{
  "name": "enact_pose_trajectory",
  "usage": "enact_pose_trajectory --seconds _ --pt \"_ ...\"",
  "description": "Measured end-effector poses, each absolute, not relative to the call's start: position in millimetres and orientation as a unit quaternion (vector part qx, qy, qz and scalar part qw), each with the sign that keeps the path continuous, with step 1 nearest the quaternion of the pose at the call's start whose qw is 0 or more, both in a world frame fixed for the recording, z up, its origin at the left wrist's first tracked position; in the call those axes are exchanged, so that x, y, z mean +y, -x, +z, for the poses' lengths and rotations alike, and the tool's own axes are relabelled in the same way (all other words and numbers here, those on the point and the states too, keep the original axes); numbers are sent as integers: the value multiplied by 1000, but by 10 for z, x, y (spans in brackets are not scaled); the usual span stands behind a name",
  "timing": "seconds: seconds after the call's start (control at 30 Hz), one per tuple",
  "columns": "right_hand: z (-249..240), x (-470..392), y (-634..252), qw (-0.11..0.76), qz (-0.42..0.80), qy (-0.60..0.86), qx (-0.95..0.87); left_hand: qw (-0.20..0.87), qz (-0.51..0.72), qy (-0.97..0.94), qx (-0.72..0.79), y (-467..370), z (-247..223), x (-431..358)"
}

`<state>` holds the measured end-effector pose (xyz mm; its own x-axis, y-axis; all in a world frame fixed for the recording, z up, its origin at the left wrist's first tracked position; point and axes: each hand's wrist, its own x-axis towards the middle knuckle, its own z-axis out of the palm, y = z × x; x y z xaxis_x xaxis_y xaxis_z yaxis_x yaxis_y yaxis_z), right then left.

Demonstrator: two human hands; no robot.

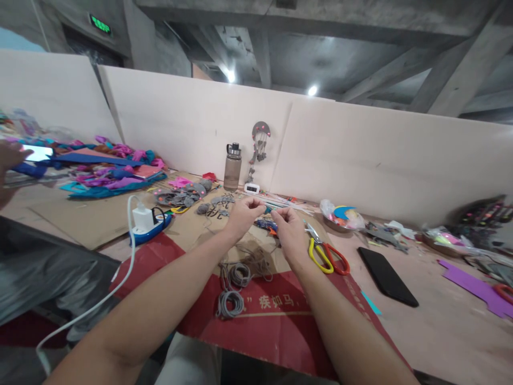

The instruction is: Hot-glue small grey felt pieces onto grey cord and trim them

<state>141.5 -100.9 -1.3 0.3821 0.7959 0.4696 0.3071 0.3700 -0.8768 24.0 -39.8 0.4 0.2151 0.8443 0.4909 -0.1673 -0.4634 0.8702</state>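
Observation:
Over the middle of the table, my left hand point(243, 218) and my right hand point(290, 229) meet fingertip to fingertip, both in a pinch. Between them shows a small teal piece point(267, 209), too small to make out its kind. Just below the fingers lies a bunch of small blue and orange bits point(266, 224). Scissors point(320, 252) with one yellow and one red handle rest beside my right wrist. Nearer to me, between my forearms, are two coils of grey cord point(230, 305), with loose grey strands point(256, 258) behind them.
Left stand a blue power strip point(150, 231) with a white charger and cable, and grey felt pieces point(186, 195). A bottle point(232, 168) and small clock point(251, 188) are at the back. A black phone point(387, 275) lies right. Another person's hand point(12, 155) holds a lit phone.

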Motion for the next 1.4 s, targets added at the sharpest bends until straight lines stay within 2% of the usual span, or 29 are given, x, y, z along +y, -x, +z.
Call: enact_pose_trajectory --seconds 0.2,0.47,0.83,1.13,1.23,1.4 --pt "-21 -999 -1432 640 178 536 -521 470 560 -635 249 -266 -31 -369" --pt "-33 -1008 -1444 640 178 537 -520 559 533 -595 221 -284 -35 -388" --pt "-87 -946 -1488 647 265 502 -509 612 503 -584 176 -269 -51 -349" --pt "-35 -935 -1635 630 252 554 -482 653 406 -611 186 -203 -14 -314" --pt "-24 -953 -1643 604 213 578 -506 615 415 -641 198 -182 -15 -297" --pt "-22 -1010 -1615 503 54 624 -595 433 424 -763 225 -191 -55 -280"
